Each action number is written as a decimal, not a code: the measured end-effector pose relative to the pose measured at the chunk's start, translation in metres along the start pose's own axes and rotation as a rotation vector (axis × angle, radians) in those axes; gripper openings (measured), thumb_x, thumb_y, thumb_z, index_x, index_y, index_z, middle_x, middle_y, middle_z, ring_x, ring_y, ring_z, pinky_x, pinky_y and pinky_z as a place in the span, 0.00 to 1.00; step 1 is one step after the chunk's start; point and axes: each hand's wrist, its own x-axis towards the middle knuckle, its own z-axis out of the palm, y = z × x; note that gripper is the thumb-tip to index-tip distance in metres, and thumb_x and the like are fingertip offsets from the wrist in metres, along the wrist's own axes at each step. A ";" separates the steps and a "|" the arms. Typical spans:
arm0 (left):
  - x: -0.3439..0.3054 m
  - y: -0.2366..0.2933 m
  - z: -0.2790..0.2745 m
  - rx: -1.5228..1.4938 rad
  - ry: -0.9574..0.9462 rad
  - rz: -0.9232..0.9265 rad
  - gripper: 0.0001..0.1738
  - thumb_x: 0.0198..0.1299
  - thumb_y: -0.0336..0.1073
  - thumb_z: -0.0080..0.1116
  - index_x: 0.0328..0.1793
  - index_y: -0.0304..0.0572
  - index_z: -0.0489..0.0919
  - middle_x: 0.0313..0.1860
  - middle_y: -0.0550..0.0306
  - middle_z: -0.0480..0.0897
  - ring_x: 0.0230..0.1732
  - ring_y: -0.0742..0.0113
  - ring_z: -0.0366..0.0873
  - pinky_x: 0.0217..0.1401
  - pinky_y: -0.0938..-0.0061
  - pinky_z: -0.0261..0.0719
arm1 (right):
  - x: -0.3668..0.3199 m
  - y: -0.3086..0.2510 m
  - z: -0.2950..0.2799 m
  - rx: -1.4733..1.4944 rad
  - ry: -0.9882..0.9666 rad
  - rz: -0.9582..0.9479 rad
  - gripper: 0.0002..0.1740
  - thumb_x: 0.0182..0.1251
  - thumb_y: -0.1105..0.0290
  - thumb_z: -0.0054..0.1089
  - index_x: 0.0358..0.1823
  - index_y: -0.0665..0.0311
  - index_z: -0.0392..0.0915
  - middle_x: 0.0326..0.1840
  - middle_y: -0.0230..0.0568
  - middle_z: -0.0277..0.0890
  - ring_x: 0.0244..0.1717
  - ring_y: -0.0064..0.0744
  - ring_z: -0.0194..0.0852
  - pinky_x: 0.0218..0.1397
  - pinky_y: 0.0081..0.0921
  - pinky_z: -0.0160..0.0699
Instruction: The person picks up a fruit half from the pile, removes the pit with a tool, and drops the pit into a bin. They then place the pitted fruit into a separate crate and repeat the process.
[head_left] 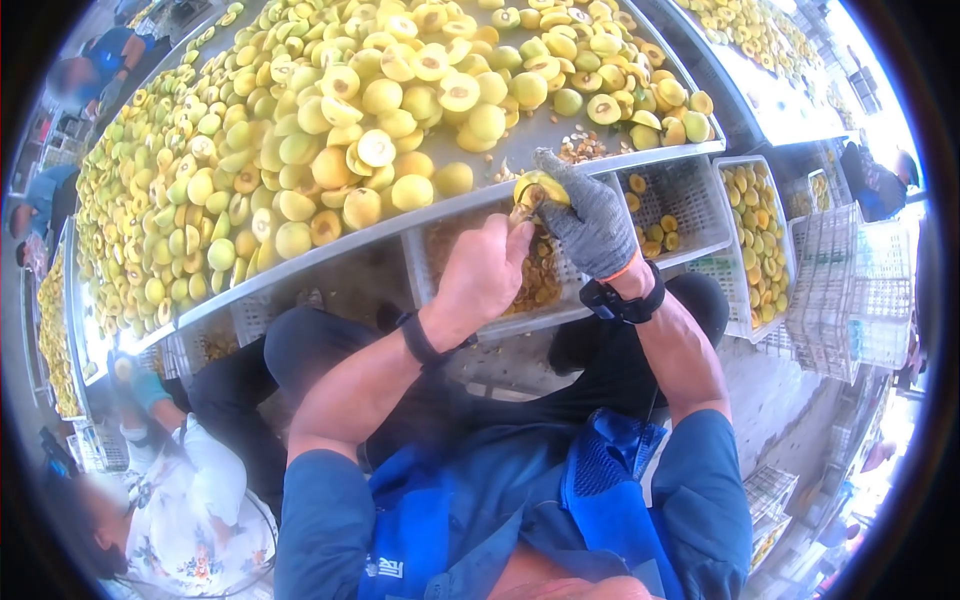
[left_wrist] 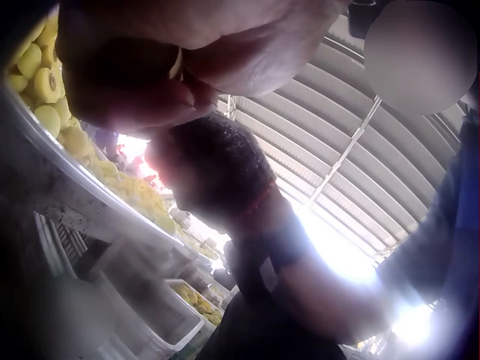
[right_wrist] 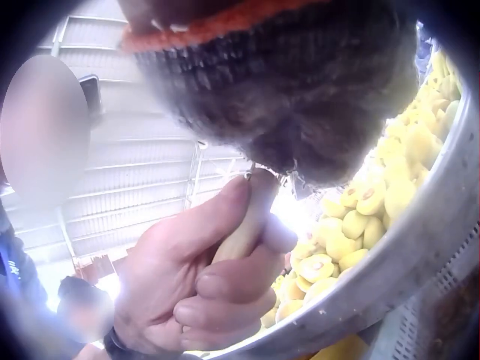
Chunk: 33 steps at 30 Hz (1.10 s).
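Observation:
My bare left hand (head_left: 480, 272) grips a small tool by its pale wooden handle (right_wrist: 244, 229), fingers curled around it. A thin metal tip shows at the handle's upper end in the right wrist view. In a grey knitted glove with an orange cuff, my right hand (head_left: 595, 228) holds a yellow apricot half (head_left: 548, 186), its brownish cut face turned toward the tool. Both hands meet just off the near edge of the metal table (head_left: 545, 140). In the left wrist view, the fingers and dark glove hide the fruit.
Halved yellow apricots (head_left: 300, 150) are heaped over the table, with loose pits (head_left: 585, 147) near its edge. Below stand a white crate (head_left: 560, 318) with fruit pieces, another crate (head_left: 698, 235), and a fuller one (head_left: 757, 245). Another person (head_left: 190, 490) sits at the left.

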 end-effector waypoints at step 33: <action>-0.001 -0.002 0.007 -0.449 -0.220 -0.214 0.23 0.81 0.48 0.50 0.35 0.38 0.73 0.16 0.67 0.67 0.14 0.80 0.61 0.16 0.77 0.57 | 0.009 0.006 -0.026 0.025 -0.160 -0.084 0.26 0.65 0.74 0.68 0.66 0.64 0.81 0.49 0.55 0.87 0.50 0.54 0.86 0.55 0.39 0.82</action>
